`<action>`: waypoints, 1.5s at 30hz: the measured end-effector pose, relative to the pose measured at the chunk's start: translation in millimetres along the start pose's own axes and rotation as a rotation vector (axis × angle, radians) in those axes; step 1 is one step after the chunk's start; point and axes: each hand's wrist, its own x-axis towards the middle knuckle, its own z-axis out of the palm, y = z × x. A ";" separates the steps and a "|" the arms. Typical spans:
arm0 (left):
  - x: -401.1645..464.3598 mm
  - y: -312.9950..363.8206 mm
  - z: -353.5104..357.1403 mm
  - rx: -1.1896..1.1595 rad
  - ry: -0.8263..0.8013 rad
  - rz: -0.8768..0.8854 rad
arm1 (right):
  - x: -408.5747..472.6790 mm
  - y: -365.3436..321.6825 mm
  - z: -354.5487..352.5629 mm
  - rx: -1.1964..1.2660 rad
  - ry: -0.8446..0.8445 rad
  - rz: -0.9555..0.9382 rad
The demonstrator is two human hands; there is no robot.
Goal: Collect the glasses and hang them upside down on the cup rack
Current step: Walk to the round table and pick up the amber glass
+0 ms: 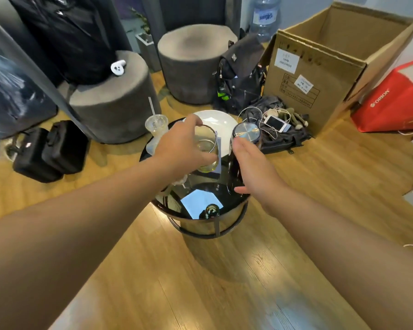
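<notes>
My left hand [183,145] grips a clear drinking glass [206,148] from the side, holding it upright just above the small round black glass table [236,203]. My right hand [253,167] hovers over the table's right side, fingers apart and holding nothing, its fingertips close to a jar with a round metal lid [246,131]. A green glass bottle top [211,210] shows at the table's near edge. No cup rack is in view.
A white plate [221,122] and a plastic cup with a straw [156,123] sit at the table's far side. Around it stand two grey stools [115,108], black cases [48,151], a black backpack [241,75], a phone with cables [277,123], a cardboard box [332,65] and a red bag [396,101].
</notes>
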 end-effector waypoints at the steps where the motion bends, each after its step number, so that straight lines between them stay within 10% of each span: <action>1: -1.0 11.4 -17.2 0.006 0.011 0.019 | -3.7 -13.5 -1.6 0.066 0.005 0.036; 11: -39.1 137.4 -198.8 -0.001 0.112 0.114 | -77.4 -162.4 -31.1 0.403 -0.001 0.159; 27: -216.1 239.0 -515.5 0.055 0.235 -0.031 | -306.0 -366.2 8.5 1.124 -0.734 0.164; 45: -723.5 200.0 -770.4 0.130 0.645 -0.659 | -762.8 -423.5 266.2 0.821 -1.630 0.434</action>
